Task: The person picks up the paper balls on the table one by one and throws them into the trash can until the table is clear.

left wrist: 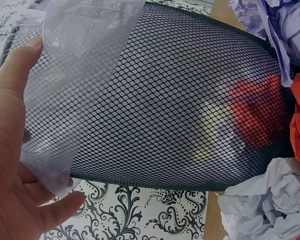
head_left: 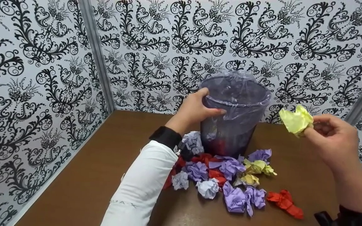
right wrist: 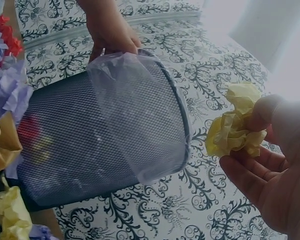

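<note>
White sleeve (head_left: 143, 188) of the left arm closest to the lens, with a black wrist band (head_left: 166, 137) at its end. Left hand (head_left: 196, 110) gripping the rim of a black mesh wastebasket (head_left: 228, 138): thumb laid outside on the clear plastic liner (head_left: 244, 94), other fingers hooked over the rim as far as can be seen. Wastebasket standing on the brown desk (head_left: 105, 163) near the patterned back wall, with red and yellowish paper showing through the mesh at the bottom. Right hand (head_left: 335, 141) raised to the right of the rim, apart from it, fingers narrow and pinching 1 crumpled yellow paper ball (head_left: 295, 120) between thumb and fingertips. Heap of crumpled paper balls (head_left: 228, 175) in purple, white, yellow and red lying in front of the wastebasket, and 1 red ball (head_left: 284, 201) a little aside.

Advice for this step, as a judgement only:
- Hold the rim firmly so that the light basket does not tip or slide.
- Bring the yellow ball fully over the opening before loosening the pinch, not just beside the rim.
- Release low, close to the liner's mouth, to avoid a bounce off the edge.
- Take care not to drag the loose liner inward with the left fingers.

Writing: only faint grey letters on the sleeve near the lower edge of the head view, too small and pale to read with certainty. No brand or label seen on the wastebasket or the paper.
</note>
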Demonstrator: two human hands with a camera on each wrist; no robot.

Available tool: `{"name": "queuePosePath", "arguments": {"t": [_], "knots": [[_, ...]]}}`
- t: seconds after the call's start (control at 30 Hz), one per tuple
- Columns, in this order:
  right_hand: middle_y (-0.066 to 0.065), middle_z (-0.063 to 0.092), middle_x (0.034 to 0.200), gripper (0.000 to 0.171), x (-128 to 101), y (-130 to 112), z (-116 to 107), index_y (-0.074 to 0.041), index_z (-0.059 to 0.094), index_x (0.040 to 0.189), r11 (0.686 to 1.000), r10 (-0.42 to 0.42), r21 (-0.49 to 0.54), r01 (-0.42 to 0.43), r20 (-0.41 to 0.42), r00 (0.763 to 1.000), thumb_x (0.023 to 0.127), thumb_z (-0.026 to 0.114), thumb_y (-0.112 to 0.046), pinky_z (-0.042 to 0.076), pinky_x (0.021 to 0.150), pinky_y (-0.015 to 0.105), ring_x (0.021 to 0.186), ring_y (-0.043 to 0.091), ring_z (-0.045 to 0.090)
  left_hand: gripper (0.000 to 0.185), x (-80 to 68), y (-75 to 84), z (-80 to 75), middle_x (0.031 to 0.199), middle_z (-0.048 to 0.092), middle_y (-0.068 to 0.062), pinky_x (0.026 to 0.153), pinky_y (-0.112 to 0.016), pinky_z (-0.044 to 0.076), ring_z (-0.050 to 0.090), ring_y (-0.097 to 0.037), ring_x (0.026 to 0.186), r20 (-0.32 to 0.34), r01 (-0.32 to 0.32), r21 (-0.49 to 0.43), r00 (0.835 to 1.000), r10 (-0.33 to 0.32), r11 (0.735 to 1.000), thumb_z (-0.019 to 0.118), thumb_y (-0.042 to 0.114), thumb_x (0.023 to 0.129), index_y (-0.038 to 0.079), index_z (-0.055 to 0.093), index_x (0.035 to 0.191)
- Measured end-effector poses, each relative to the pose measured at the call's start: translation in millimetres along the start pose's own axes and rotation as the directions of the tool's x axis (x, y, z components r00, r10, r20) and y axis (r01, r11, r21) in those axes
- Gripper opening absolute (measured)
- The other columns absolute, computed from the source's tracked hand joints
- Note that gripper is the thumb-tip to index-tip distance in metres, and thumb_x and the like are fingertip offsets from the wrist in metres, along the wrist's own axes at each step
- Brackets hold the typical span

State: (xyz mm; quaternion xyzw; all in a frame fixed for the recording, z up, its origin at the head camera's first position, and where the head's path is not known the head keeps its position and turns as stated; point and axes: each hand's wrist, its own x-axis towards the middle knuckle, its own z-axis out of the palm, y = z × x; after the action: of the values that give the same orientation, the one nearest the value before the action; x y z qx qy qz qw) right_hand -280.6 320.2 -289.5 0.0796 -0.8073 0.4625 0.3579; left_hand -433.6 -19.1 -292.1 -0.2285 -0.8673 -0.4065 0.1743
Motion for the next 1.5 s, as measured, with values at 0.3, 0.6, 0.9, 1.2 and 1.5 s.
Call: {"name": "queuePosePath", "arguments": {"t": [0.3, 0.6, 0.9, 1.2, 1.5], "knots": [[-0.009, 0.064, 0.085, 0.024, 53.7, -33.8, 3.1, -0.006, 0.065, 0.106, 0.987, 0.006, -0.161, 0.010, 0.095, 0.995, 0.085, 0.074, -0.015, 0.053, 0.051, 0.018, 0.066, 0.007, 0.061, 0.069, -3.4, 0.5, 1.5, 0.086, 0.064, 0.008, 0.067, -0.029, 0.052, 0.062, -0.011, 0.078, -0.005, 0.011, 0.004, 1.000, -0.011, 1.000, 0.080, 0.073, 0.053, 0.029, 0.051, 0.099], [0.005, 0.064, 0.093, 0.032, 97.8, -79.8, 24.2, -0.007, 0.062, 0.111, 0.984, 0.035, -0.180, 0.005, 0.222, 0.974, 0.088, 0.071, -0.028, 0.055, 0.056, 0.022, 0.076, 0.016, 0.063, 0.068, -4.0, -0.5, 1.4, 0.088, 0.064, 0.008, 0.068, -0.028, 0.052, 0.062, -0.011, 0.081, -0.020, 0.008, -0.013, 1.000, -0.008, 1.000, 0.081, 0.071, 0.054, 0.030, 0.051, 0.100], [0.009, 0.060, 0.108, 0.032, 131.5, -98.4, 59.6, -0.007, 0.060, 0.113, 0.956, 0.039, -0.282, 0.076, 0.380, 0.924, 0.089, 0.068, -0.026, 0.056, 0.064, 0.024, 0.088, 0.022, 0.061, 0.067, -4.8, -0.8, 2.4, 0.088, 0.065, 0.008, 0.067, -0.027, 0.054, 0.063, -0.010, 0.079, -0.009, 0.024, -0.055, 1.000, -0.025, 0.998, 0.083, 0.067, 0.054, 0.030, 0.052, 0.101], [0.010, 0.057, 0.117, 0.035, 141.0, -96.8, 103.3, -0.007, 0.058, 0.119, 0.939, 0.083, -0.332, 0.093, 0.480, 0.873, 0.087, 0.064, -0.019, 0.056, 0.074, 0.034, 0.097, 0.027, 0.057, 0.069, -4.2, -2.4, 1.4, 0.090, 0.065, 0.007, 0.067, -0.027, 0.054, 0.064, -0.011, 0.081, -0.011, 0.022, -0.068, 1.000, -0.023, 0.997, 0.083, 0.067, 0.054, 0.031, 0.053, 0.104], [0.017, 0.060, 0.111, 0.031, 144.7, -78.7, 137.4, -0.004, 0.058, 0.112, 0.922, 0.088, -0.364, 0.135, 0.535, 0.840, 0.085, 0.066, -0.016, 0.052, 0.086, 0.045, 0.100, 0.033, 0.058, 0.070, -4.5, -1.8, 2.6, 0.089, 0.063, 0.005, 0.065, -0.026, 0.054, 0.063, -0.012, 0.078, -0.017, -0.008, -0.036, 1.000, 0.007, 0.999, 0.082, 0.069, 0.055, 0.029, 0.052, 0.104]]}}
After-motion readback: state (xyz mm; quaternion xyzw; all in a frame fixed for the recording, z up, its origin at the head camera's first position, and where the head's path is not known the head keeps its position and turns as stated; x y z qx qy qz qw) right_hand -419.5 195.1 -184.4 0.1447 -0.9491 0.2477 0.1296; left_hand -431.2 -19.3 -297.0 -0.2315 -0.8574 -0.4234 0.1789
